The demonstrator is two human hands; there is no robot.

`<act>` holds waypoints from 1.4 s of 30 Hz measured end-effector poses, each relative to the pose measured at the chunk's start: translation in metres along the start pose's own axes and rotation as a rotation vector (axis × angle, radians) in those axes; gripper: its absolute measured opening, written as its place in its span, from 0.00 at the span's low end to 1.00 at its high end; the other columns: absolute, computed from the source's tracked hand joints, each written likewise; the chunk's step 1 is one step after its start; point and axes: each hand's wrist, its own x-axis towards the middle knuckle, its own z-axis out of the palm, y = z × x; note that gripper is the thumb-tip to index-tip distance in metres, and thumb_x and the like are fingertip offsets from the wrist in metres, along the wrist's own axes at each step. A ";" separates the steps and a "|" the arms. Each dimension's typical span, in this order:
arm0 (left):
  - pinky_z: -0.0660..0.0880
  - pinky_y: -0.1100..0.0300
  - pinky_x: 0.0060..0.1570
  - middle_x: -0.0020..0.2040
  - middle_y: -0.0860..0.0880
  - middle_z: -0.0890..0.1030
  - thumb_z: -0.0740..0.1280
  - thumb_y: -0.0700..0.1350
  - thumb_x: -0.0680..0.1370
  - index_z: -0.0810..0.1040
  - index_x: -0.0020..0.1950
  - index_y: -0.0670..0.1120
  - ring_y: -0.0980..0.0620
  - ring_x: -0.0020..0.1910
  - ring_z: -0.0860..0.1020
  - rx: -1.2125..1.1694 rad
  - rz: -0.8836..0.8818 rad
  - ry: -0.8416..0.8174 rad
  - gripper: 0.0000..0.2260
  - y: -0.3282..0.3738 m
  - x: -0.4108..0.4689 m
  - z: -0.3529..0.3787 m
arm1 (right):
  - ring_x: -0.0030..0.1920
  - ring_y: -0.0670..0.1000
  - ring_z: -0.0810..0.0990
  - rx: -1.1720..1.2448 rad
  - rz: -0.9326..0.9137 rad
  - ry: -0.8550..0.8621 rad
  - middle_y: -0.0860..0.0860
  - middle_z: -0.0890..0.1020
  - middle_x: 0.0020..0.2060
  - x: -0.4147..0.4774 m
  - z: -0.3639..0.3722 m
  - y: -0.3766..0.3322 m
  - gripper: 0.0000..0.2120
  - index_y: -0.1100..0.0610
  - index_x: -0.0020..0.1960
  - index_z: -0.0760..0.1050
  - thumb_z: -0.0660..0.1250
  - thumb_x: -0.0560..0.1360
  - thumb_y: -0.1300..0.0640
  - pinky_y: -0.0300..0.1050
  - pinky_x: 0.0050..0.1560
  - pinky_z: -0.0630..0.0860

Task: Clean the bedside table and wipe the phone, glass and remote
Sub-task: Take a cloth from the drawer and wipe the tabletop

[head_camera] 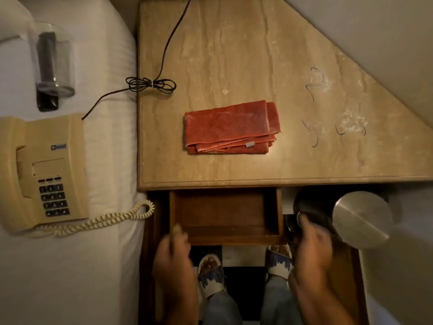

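Note:
The beige marble top of the bedside table [234,55] carries a folded red cloth [229,127] near its middle, with dark scribbles and whitish smudges [337,123] to the right. Below its front edge an empty wooden drawer [225,212] is pulled out. My left hand [173,256] grips the drawer's front left corner, thumb on the rim. Blurred, with fingers apart, my right hand [311,249] hovers by the drawer's right front corner. On the bed to the left lie a cream phone [46,174], a glass [54,62] and under it a dark remote [48,102].
A thin black cord [152,84], bundled with a tie, runs from the table's back across to the phone on the white bed [70,277]. A round bin with a steel lid [360,219] stands right of the drawer. My feet in slippers [210,275] are below.

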 end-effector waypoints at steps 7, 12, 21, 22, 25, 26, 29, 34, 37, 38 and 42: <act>0.55 0.36 0.83 0.85 0.39 0.62 0.56 0.73 0.81 0.56 0.87 0.46 0.35 0.84 0.60 -0.834 -0.906 -0.127 0.42 0.005 0.005 0.029 | 0.76 0.62 0.74 0.682 0.673 -0.119 0.61 0.73 0.77 -0.019 0.035 0.039 0.44 0.55 0.83 0.64 0.59 0.78 0.26 0.59 0.79 0.68; 0.59 0.34 0.81 0.83 0.40 0.67 0.56 0.74 0.80 0.63 0.84 0.54 0.33 0.81 0.65 -1.059 -0.943 -0.159 0.38 0.060 0.038 0.065 | 0.73 0.67 0.75 1.019 0.655 -0.228 0.63 0.73 0.77 0.001 0.068 -0.021 0.47 0.53 0.83 0.62 0.65 0.75 0.25 0.67 0.78 0.68; 0.69 0.41 0.77 0.79 0.36 0.71 0.53 0.69 0.85 0.63 0.82 0.37 0.37 0.79 0.70 -0.712 -0.633 -0.477 0.40 0.112 0.020 0.064 | 0.64 0.53 0.80 0.508 0.326 -0.280 0.55 0.80 0.63 -0.016 0.082 -0.075 0.27 0.58 0.74 0.74 0.65 0.83 0.41 0.48 0.61 0.81; 0.77 0.44 0.68 0.70 0.37 0.80 0.56 0.65 0.86 0.72 0.77 0.37 0.39 0.71 0.78 -0.525 -0.517 -0.507 0.34 0.113 0.014 0.057 | 0.56 0.51 0.82 0.383 0.193 -0.245 0.51 0.82 0.56 -0.028 0.080 -0.079 0.19 0.55 0.67 0.77 0.68 0.82 0.45 0.45 0.51 0.81; 0.81 0.55 0.47 0.42 0.50 0.89 0.60 0.55 0.86 0.86 0.51 0.49 0.51 0.46 0.87 -0.112 0.077 -0.379 0.18 0.135 0.025 0.042 | 0.59 0.52 0.82 0.038 -0.480 -0.275 0.49 0.81 0.57 -0.061 0.097 -0.105 0.13 0.50 0.62 0.76 0.71 0.81 0.47 0.49 0.56 0.82; 0.79 0.57 0.45 0.42 0.52 0.88 0.60 0.53 0.86 0.85 0.49 0.51 0.51 0.45 0.86 0.001 0.323 -0.255 0.16 0.148 0.040 0.044 | 0.68 0.54 0.78 -0.153 -0.688 -0.306 0.52 0.78 0.67 -0.064 0.114 -0.114 0.22 0.52 0.71 0.72 0.69 0.81 0.45 0.52 0.68 0.79; 0.73 0.53 0.67 0.69 0.42 0.82 0.59 0.46 0.87 0.80 0.70 0.42 0.44 0.68 0.78 0.342 0.830 0.017 0.17 0.176 0.101 0.066 | 0.86 0.62 0.47 -0.616 -0.790 -0.233 0.63 0.49 0.86 -0.059 0.176 -0.141 0.45 0.61 0.86 0.47 0.61 0.83 0.35 0.59 0.86 0.49; 0.53 0.46 0.85 0.86 0.41 0.60 0.53 0.51 0.89 0.61 0.85 0.39 0.41 0.86 0.56 0.636 0.951 -0.058 0.26 0.159 0.155 0.099 | 0.85 0.67 0.40 -0.950 -0.903 -0.066 0.68 0.41 0.84 -0.031 0.229 -0.125 0.49 0.65 0.86 0.43 0.52 0.82 0.29 0.63 0.85 0.42; 0.54 0.45 0.83 0.85 0.41 0.61 0.50 0.57 0.87 0.62 0.84 0.39 0.40 0.85 0.59 0.630 1.038 0.028 0.31 0.150 0.160 0.102 | 0.86 0.63 0.42 -1.083 -1.258 -0.223 0.64 0.43 0.85 0.012 0.193 -0.128 0.49 0.63 0.86 0.45 0.50 0.81 0.28 0.62 0.86 0.41; 0.55 0.44 0.83 0.85 0.41 0.62 0.49 0.57 0.87 0.62 0.84 0.39 0.40 0.85 0.59 0.633 1.047 0.032 0.31 0.150 0.161 0.102 | 0.87 0.61 0.43 -1.141 -1.427 -0.322 0.63 0.44 0.86 0.033 0.174 -0.135 0.47 0.62 0.86 0.46 0.51 0.82 0.30 0.62 0.86 0.43; 0.55 0.44 0.84 0.86 0.41 0.60 0.49 0.59 0.87 0.60 0.85 0.40 0.40 0.85 0.58 0.699 1.048 0.045 0.32 0.150 0.161 0.103 | 0.87 0.59 0.49 -1.318 -1.768 -0.612 0.60 0.54 0.86 0.093 0.122 -0.186 0.40 0.62 0.86 0.54 0.57 0.79 0.45 0.62 0.86 0.47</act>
